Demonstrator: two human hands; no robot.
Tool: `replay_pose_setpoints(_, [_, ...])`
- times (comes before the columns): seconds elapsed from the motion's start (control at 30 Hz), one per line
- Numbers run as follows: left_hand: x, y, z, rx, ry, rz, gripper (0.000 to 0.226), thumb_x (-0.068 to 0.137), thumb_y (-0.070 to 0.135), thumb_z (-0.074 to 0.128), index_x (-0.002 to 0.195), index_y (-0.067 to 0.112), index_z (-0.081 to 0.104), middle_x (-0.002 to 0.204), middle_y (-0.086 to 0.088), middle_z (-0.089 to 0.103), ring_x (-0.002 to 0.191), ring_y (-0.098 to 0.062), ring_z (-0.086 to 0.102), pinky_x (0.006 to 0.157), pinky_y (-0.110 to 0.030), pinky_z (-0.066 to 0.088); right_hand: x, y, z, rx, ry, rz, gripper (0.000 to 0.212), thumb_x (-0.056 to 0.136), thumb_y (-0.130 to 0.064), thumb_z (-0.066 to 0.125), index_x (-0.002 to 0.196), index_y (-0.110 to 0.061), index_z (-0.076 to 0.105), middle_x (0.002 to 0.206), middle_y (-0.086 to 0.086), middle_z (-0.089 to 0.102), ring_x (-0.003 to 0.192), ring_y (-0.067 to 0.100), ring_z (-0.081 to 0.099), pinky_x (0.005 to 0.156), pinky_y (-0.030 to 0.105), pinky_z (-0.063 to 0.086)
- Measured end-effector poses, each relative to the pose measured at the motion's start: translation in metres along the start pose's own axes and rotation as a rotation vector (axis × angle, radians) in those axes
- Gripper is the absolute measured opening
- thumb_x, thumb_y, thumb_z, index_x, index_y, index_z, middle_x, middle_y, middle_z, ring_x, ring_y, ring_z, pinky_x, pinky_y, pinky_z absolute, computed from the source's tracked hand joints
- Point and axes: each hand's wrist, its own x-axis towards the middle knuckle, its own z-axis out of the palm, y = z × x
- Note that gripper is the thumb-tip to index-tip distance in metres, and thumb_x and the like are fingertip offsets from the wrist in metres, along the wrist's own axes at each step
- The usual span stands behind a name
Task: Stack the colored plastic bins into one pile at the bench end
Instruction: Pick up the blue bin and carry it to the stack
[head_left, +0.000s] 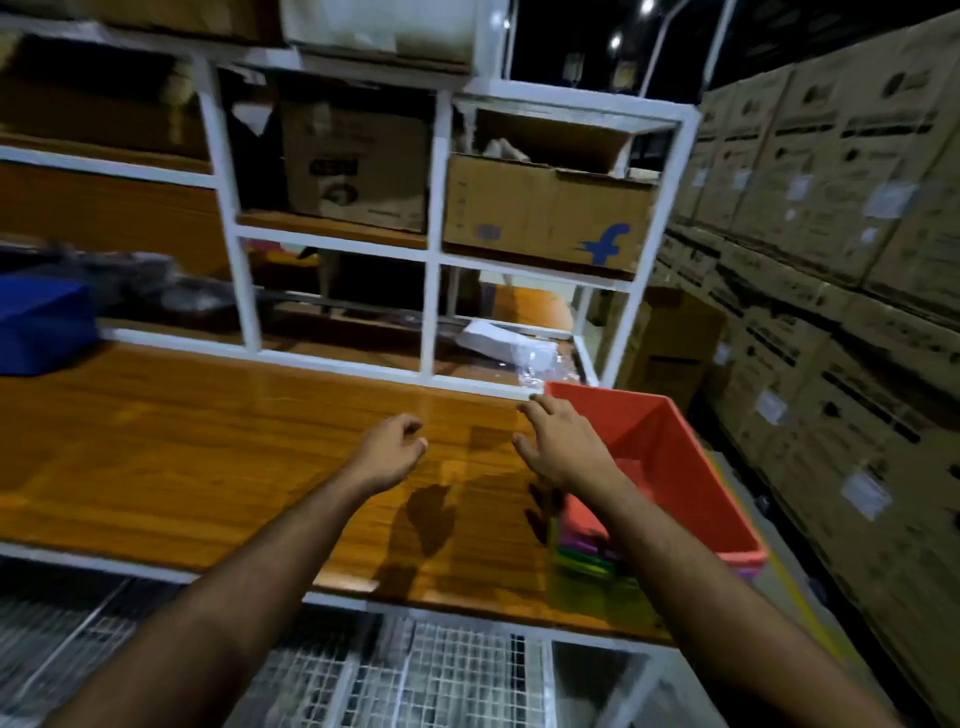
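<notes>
Head view shows me both bare forearms reaching out from the bottom edge over a wire-mesh rack (441, 670) below the near rim of the wooden table (182, 447). My left hand (389, 452) hovers above the tabletop with its fingers loosely curled and the grip holding nothing. My right hand (558, 441) is spread flat, fingers straight, the grip released; its fingertips lie near the near-left corner of the red bin (685, 467), though blur keeps me from telling whether they touch the rim. That red bin sits on top of a pile at the right end of the table, and beneath it I see green and purple bin edges (587, 556) nested under its near corner. Dark hand shadows fall on the glossy wood between my arms. Farther left, a blue bin (41, 322) stands at the back of the table, well apart from the pile. Behind the table rises a white shelf frame (431, 306), with a clear plastic packet (519, 348) on its lowest level and cardboard boxes (545, 218) above. On the right, a wall of stacked cartons (831, 234) runs into the distance.
</notes>
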Motion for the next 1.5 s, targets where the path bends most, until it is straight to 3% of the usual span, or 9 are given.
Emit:
replay_pose_setpoints(0.27, [-0.063,-0.173,-0.183,0.510,0.096,-0.029,0.056,0.097,0.040,0.046,0.149,0.023,0.031,0.152,-0.005,0.039,0.141,-0.025,0.033,0.112,-0.046,0.031,0.057,-0.222,0.068,-0.038,-0.095,-0.042,0.063,0.094,-0.052,0.042,0.147,-0.018,0.034,0.159,0.008,0.029,0.148,0.028,0.021,0.118,0.052,0.022])
replay_pose_setpoints(0.4, [-0.102,-0.249,-0.287,0.566,0.122,-0.087,0.061,0.099,0.040,0.041,0.153,0.021,0.021,0.160,-0.004,0.026,0.148,-0.022,0.020,0.118,-0.047,0.024,0.092,-0.347,0.099,0.026,-0.166,-0.123,0.072,0.094,-0.056,0.037,0.154,-0.019,0.021,0.164,0.006,0.017,0.152,0.025,0.010,0.121,0.054,0.013])
replay_pose_setpoints(0.57, [-0.131,-0.328,-0.384,0.626,0.234,-0.145,0.062,0.099,0.042,0.041,0.154,0.022,0.020,0.160,-0.001,0.025,0.149,-0.019,0.019,0.117,-0.044,0.022,0.148,-0.485,0.119,0.049,-0.170,-0.254,0.077,0.094,-0.059,0.038,0.156,-0.022,0.011,0.165,0.005,0.013,0.152,0.024,0.009,0.121,0.055,0.012])
replay_pose_setpoints(0.9, [-0.124,-0.505,-0.544,0.736,0.294,-0.389,0.068,0.099,0.048,0.033,0.156,0.017,0.011,0.164,-0.004,0.014,0.150,-0.022,0.011,0.118,-0.043,0.017,0.287,-0.731,0.202,0.066,-0.200,-0.507,0.080,0.092,-0.061,0.041,0.156,-0.025,0.009,0.165,0.002,0.011,0.152,0.022,0.009,0.120,0.053,0.013])
replay_pose_setpoints(1.07, [-0.079,-0.575,-0.621,0.741,0.316,-0.446,0.069,0.099,0.049,0.037,0.156,0.018,0.013,0.164,-0.004,0.013,0.151,-0.022,0.010,0.117,-0.045,0.018,0.371,-0.825,0.232,0.146,-0.161,-0.545,0.077,0.092,-0.056,0.045,0.154,-0.020,0.016,0.161,0.005,0.024,0.149,0.024,0.020,0.119,0.054,0.022])
replay_pose_setpoints(1.2, [-0.041,-0.622,-0.656,0.716,0.309,-0.460,0.069,0.097,0.051,0.039,0.155,0.020,0.015,0.163,-0.003,0.017,0.150,-0.022,0.013,0.117,-0.045,0.022,0.432,-0.872,0.237,0.176,-0.202,-0.494,0.070,0.094,-0.043,0.049,0.152,-0.017,0.020,0.149,0.011,0.033,0.134,0.030,0.039,0.108,0.050,0.039])
replay_pose_setpoints(1.33, [0.001,-0.660,-0.682,0.698,0.262,-0.451,0.070,0.097,0.050,0.039,0.155,0.020,0.014,0.163,-0.004,0.017,0.149,-0.023,0.014,0.118,-0.044,0.020,0.480,-0.901,0.248,0.296,-0.263,-0.336,0.056,0.097,-0.031,0.049,0.146,-0.019,0.026,0.131,0.013,0.051,0.110,0.034,0.057,0.087,0.047,0.051])
replay_pose_setpoints(1.5, [0.069,-0.700,-0.717,0.714,0.209,-0.334,0.068,0.096,0.049,0.039,0.154,0.021,0.018,0.163,-0.002,0.018,0.149,-0.021,0.015,0.116,-0.044,0.020,0.513,-0.931,0.280,0.431,-0.257,-0.176,0.067,0.095,-0.024,0.052,0.152,-0.025,0.018,0.125,0.016,0.057,0.107,0.035,0.060,0.087,0.048,0.053])
